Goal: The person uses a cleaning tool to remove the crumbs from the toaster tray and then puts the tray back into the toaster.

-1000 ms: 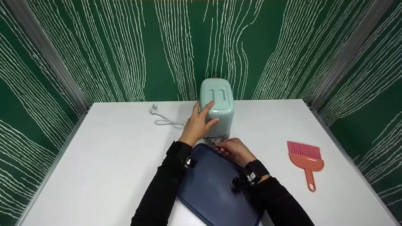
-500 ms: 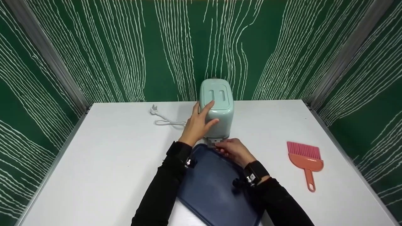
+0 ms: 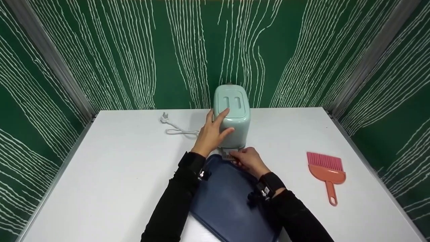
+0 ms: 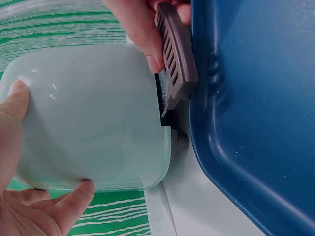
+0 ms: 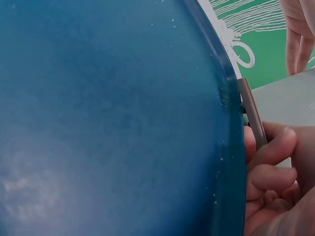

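Note:
A mint-green toaster [image 3: 238,134] stands at the back of the white table, its narrow end toward me. My left hand [image 3: 210,135] rests on it with fingers spread, fingertips at the top edge and thumb on the near end. At the toaster's base, my right hand [image 3: 252,161] pinches the slotted, grey-brown front of a crumb tray [image 4: 178,54] between thumb and fingers. The crumb tray sticks partly out of the toaster; its rear part is hidden inside. Directly below lies a dark blue tray [image 3: 231,201], its far corner close to the toaster's base.
A white power cord [image 3: 181,130] with its plug lies left of the toaster. On the right side of the table [image 3: 100,188] lies an orange brush [image 3: 327,171] with pink bristles. Green walls [image 3: 188,50] with white lines enclose the back and sides.
The crumb tray has slid slightly further out of the toaster toward me, with my right hand pinching it. My left hand stays in place on the toaster.

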{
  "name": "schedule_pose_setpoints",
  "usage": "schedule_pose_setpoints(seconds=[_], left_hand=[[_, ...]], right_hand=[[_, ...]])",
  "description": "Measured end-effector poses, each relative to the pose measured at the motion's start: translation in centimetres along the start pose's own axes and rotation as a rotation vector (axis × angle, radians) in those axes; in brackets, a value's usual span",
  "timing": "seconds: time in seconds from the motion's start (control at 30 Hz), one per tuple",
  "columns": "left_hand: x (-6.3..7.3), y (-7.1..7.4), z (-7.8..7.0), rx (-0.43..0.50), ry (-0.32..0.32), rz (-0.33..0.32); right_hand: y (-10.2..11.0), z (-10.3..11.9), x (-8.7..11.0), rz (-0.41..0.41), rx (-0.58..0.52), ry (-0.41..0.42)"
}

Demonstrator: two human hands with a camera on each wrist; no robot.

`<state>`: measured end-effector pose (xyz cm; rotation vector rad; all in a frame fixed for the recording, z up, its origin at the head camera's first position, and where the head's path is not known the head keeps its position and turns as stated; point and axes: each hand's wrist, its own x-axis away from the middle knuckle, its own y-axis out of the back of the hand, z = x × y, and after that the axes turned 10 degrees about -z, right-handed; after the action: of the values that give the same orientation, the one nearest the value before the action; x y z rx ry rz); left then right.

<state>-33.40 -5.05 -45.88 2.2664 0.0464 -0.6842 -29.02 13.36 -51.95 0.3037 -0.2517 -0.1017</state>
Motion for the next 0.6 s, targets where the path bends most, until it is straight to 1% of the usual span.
schedule_pose_setpoints(seconds=[0.13,0.37,0.43,0.6], left_hand=[[0.06,0.06,0.04,-0.002,-0.004,0.005],[-0.06,-0.08,0.11,0.002,-0.006,-0.005],[-0.07,-0.1,0.12,0.004,-0.001,-0.001],[-0.08,-0.14,0.12,0.008,0.015,0.011]], right_hand=[[-0.01,0.1,0.12,-0.02,0.061,0.042],[0.04,0.38,0.28,-0.029,0.148,0.055],[0.14,0.46,0.39,-0.011,0.134,0.051],[0.44,0.61,0.62,0.051,0.055,0.015]])
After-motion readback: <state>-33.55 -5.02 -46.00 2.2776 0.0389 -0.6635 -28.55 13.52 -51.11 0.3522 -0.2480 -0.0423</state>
